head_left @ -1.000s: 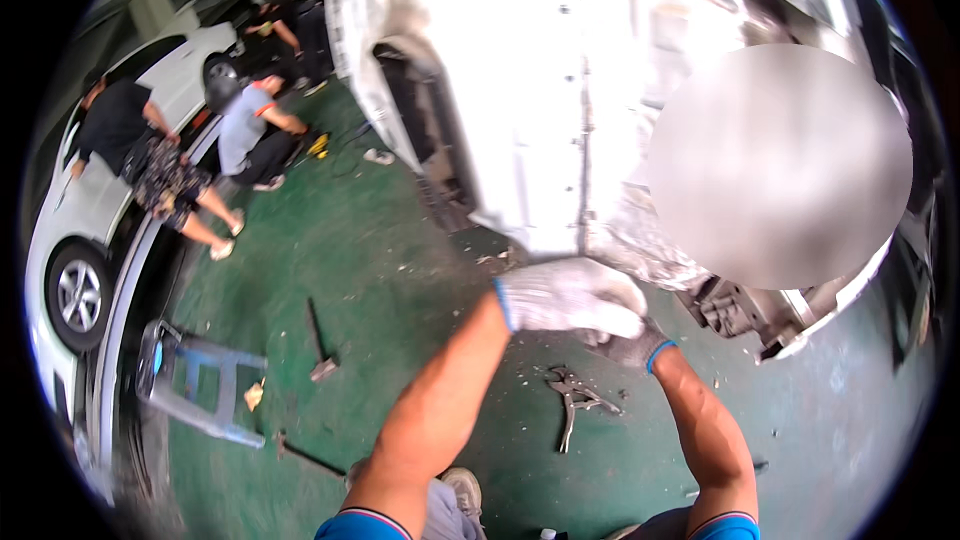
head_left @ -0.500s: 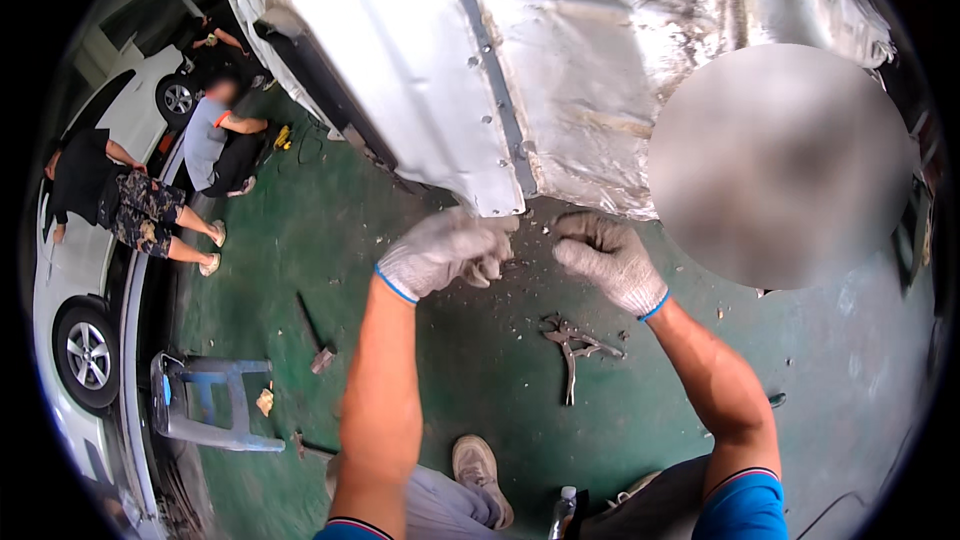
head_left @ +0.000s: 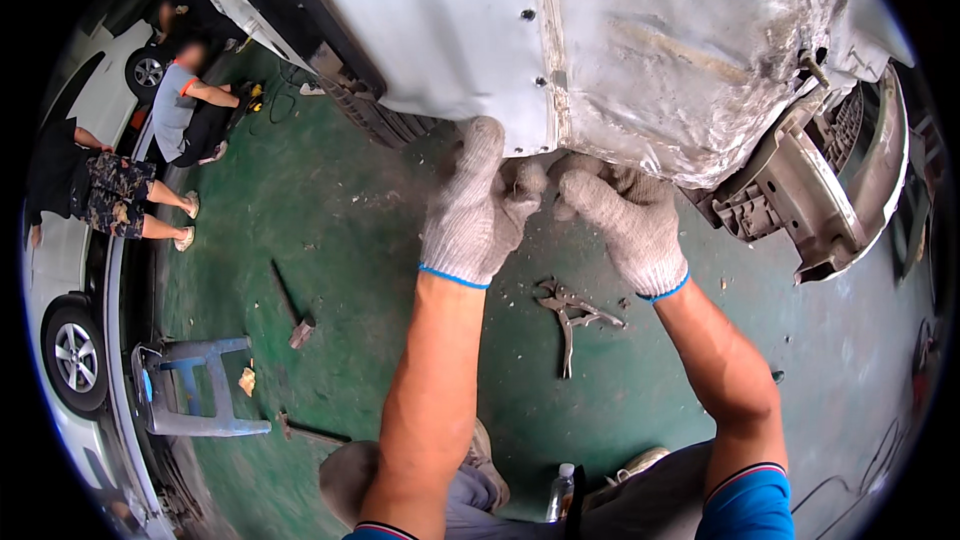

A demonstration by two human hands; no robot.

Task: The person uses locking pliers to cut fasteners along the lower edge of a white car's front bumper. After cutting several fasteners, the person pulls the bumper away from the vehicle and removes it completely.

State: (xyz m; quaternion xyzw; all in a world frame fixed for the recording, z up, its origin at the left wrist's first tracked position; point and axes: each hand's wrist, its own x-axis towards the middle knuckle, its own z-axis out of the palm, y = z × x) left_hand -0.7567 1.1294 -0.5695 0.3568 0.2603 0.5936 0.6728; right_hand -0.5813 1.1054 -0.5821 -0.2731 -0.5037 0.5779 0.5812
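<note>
A large white, dented sheet-metal panel (head_left: 640,60) hangs over me, with dark bolt holes along a seam and rough dirt at the right. My left hand (head_left: 475,200), in a grey knit glove, grips its lower edge left of the seam, thumb against the panel. My right hand (head_left: 620,225), gloved alike, is closed at that edge right of the seam; some fingertips are hidden under it. Locking pliers (head_left: 568,335) lie on the green floor below my hands.
Bumper parts (head_left: 838,235) hang right. Hammers (head_left: 302,330) (head_left: 310,432), a plastic stool (head_left: 205,420) and a water bottle (head_left: 560,495) are below. A crouching co-worker (head_left: 178,115), another person (head_left: 115,195) and one farther back are by a white car (head_left: 75,260). Cables lie on the floor.
My hands began together, separated, then rose to the panel's lower edge, the left now holding it. The view shifted, showing more of the panel's underside and bumper parts.
</note>
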